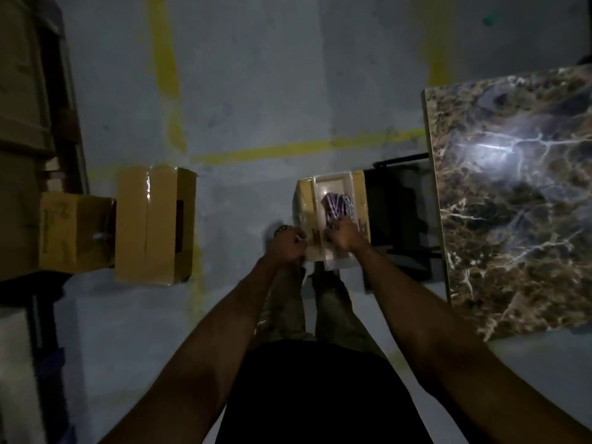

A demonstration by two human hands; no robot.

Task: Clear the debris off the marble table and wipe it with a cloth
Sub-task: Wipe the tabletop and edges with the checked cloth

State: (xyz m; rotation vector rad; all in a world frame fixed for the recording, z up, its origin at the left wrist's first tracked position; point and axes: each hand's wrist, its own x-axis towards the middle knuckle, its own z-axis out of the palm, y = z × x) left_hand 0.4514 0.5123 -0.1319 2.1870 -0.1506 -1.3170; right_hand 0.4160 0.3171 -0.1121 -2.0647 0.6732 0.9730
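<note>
Left of the marble tabletop (512, 193), which looks bare and unwiped, our right hand (344, 233) pinches the striped cloth (338, 206) in a white tray (333, 184), left hand (288, 243) curled nearby

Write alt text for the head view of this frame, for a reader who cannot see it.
Seen from above in dim light, a person reaches both hands down to a white tray on a cardboard box; the right hand touches a purple striped cloth in the tray, and the left hand is curled beside it. The marble table stands to the right; a larger taped carton sits left.
</note>
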